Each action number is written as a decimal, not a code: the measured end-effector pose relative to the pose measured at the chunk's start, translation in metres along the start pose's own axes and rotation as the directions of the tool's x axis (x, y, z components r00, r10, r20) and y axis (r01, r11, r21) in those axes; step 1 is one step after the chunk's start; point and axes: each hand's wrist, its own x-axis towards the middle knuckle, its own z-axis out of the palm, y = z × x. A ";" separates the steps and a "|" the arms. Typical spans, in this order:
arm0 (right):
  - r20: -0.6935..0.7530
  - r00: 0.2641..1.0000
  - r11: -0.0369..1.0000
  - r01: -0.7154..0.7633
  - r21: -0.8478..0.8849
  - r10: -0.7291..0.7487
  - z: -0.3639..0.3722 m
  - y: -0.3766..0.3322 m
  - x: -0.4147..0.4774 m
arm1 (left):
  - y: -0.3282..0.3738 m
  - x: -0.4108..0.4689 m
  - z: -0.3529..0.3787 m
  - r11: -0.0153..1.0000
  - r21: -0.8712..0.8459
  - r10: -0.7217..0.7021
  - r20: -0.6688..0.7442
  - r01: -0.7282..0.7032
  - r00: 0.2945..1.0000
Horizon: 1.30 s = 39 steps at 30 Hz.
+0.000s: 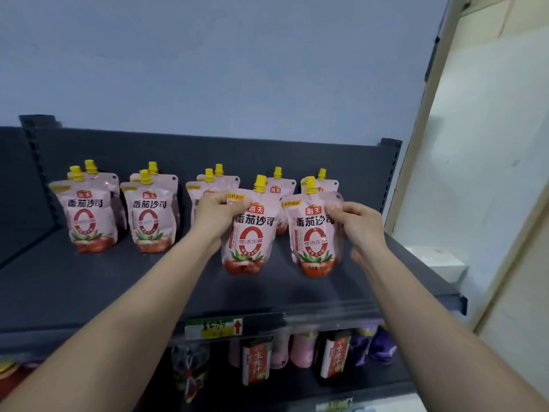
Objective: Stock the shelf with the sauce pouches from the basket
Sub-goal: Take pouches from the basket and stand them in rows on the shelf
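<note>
The dark grey shelf (118,281) carries the sauce pouches; all pouches are pink with a yellow cap and stand upright. The left hand (221,214) holds the first pouch (249,233) by its upper left corner: the fingers (211,200) are curled over the top edge and the thumb (240,206) presses the front face, so the corner is pinched between them. The right hand (356,224) holds the second pouch (315,236) by its upper right edge: its thumb lies on the front face and the other fingers are behind the pouch, mostly hidden. The two held pouches are side by side, apart from each other, in the right half of the shelf, between the back row and the front edge. Their bases are at the shelf surface; whether they rest on it cannot be told. The stocked pouches (86,215) stand along the back edge in five pairs, one pouch directly behind the other, running from near the left end to near the right end. The third pair is partly covered by the left hand; the fourth and fifth pairs are partly covered by the held pouches. A yellow-and-green price label (214,327) sits in the strip on the front edge. Below the front edge, dark bottles (257,364) with red labels and purple packs (377,343) are visible. A white box (442,263) lies beyond the right end of the shelf.
</note>
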 end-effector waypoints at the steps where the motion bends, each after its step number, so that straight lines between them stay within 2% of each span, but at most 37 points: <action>1: -0.013 1.000 1.000 -0.009 -0.001 0.009 -0.003 0.003 0.009 | -0.004 0.008 0.006 1.000 -0.014 -0.012 0.008 0.012 1.000; 13: -0.074 0.995 0.998 -0.065 0.006 0.065 -0.014 0.027 0.108 | -0.030 0.082 0.056 0.998 -0.030 -0.059 0.020 0.060 0.998; 23: -0.073 0.991 0.993 -0.106 0.057 0.110 -0.015 0.061 0.155 | -0.054 0.115 0.060 0.996 -0.002 -0.095 0.010 0.095 0.995; 27: -0.067 0.993 0.995 -0.094 0.017 0.095 -0.021 0.068 0.164 | -0.052 0.119 0.056 0.993 0.108 -0.051 0.061 0.044 0.997; 32: -0.037 0.996 0.997 -0.080 -0.004 0.080 -0.020 0.069 0.169 | -0.055 0.116 0.048 0.927 0.370 0.000 0.169 -0.063 0.986; 35: -0.052 0.996 0.997 -0.076 0.002 0.076 -0.017 0.072 0.170 | -0.055 0.117 0.050 0.912 0.402 0.019 0.159 -0.082 0.987; 39: -0.057 0.996 0.998 -0.064 0.000 0.064 -0.015 0.074 0.172 | -0.058 0.119 0.052 0.939 0.338 0.009 0.142 -0.057 0.990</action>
